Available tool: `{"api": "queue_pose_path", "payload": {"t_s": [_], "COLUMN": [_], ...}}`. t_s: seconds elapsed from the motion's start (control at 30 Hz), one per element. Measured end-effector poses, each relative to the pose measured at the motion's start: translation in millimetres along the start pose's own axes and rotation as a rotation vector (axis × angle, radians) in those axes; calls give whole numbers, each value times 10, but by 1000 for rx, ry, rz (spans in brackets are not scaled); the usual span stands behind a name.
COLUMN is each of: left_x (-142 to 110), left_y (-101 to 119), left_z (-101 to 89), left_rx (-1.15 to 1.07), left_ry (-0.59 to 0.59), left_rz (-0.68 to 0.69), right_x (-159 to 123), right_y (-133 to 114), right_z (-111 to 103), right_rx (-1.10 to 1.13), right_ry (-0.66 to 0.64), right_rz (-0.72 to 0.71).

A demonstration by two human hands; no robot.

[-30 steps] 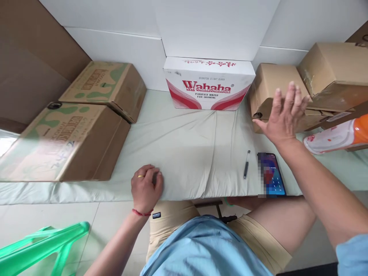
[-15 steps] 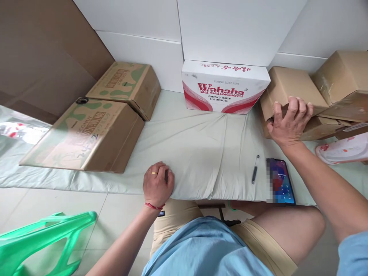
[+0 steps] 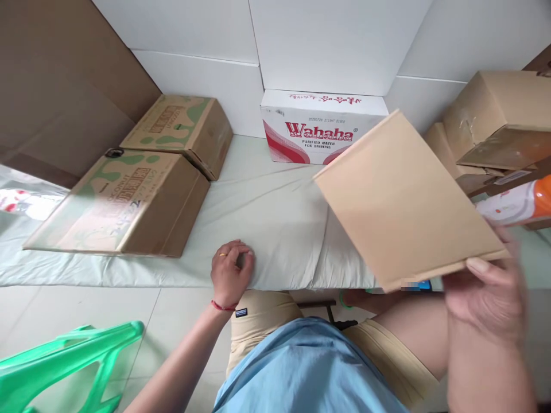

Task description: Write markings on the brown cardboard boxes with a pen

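Note:
My right hand (image 3: 486, 289) grips a plain brown cardboard box (image 3: 408, 206) by its near right edge. The thumb lies on the near edge and the other fingers go under it, partly hidden and blurred. Tilted, the box hangs over the right part of the table and shows one broad, unprinted face. Beneath it a phone (image 3: 424, 285) shows only in part. My left hand (image 3: 232, 267), with a ring and a red wrist cord, rests at the table's front edge. Its fingers are curled in with nothing seen in them.
At the back stands a white and red Wahaha water carton (image 3: 321, 129). Two printed coconut cartons (image 3: 163, 198) sit on the left. Brown boxes (image 3: 495, 120) and an orange-and-white package (image 3: 516, 203) are on the right. A green plastic stool (image 3: 94, 344) stands on the floor, front left.
My right hand has lifted the brown box from beside the Wahaha carton and brought it nearer to me, tilting it. The pen is now out of sight. My left hand stays at the table edge.

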State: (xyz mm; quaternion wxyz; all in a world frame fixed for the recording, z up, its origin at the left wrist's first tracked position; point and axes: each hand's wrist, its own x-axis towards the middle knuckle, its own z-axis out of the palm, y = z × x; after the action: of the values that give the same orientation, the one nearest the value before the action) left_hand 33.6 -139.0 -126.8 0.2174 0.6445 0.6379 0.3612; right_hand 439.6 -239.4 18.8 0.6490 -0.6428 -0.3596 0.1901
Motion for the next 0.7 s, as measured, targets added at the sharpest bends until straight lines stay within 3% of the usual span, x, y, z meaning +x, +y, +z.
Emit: {"api": "queue_pose_path", "payload": {"t_s": [0.1,0.23,0.33,0.43,0.53,0.7], "left_x": [-115,-305,-377,-423,-487,-534], "left_y": [220,758,1173,1446,1567,1588], "left_z": [-92,-200,-295,-414,-509,-552], "left_rx": [-129,-744,-1004,-1061,-1015,-935], "left_ry": [-114,-387,-511,-585,-535,-496], "left_rz": [-44,-196,-137,-130,-177,-165], "right_x": [-351,-740,-948,-1037,-1041,-999], "right_y": [263,543,688,823,906,913], "right_z": [3,20,-27,-150,-303,-444], "right_rx": [193,335,347,314,268,205], "right_ry": [-49,-140,-229,-263,-276,-314], "right_rz": [386,580,614,545,454,465]}}
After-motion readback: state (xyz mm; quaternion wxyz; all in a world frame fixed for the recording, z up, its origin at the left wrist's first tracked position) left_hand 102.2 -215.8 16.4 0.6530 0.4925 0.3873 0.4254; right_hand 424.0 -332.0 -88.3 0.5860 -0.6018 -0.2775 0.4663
